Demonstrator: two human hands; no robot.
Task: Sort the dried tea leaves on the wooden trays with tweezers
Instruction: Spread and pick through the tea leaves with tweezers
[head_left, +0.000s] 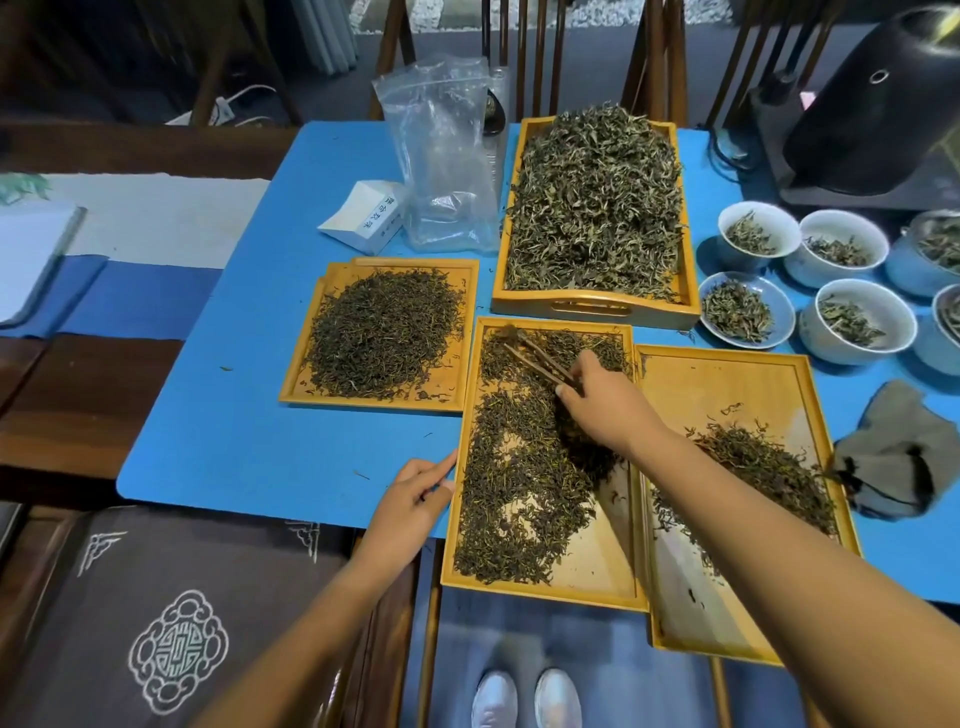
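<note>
Hands: right hand (597, 395) pinches wooden tweezers (540, 358), long axis running up-left from the hand, tips in the dried tea leaves (519, 478) at the far end of the middle wooden tray (613, 582); left hand (415, 499), fingers relaxed, rests against that tray's left rim on the worktop (249, 431).

Tweezers' (540, 358) rear end hiding under right hand (602, 400); bowl (948, 322) beside it getting cropped by edge.
</note>
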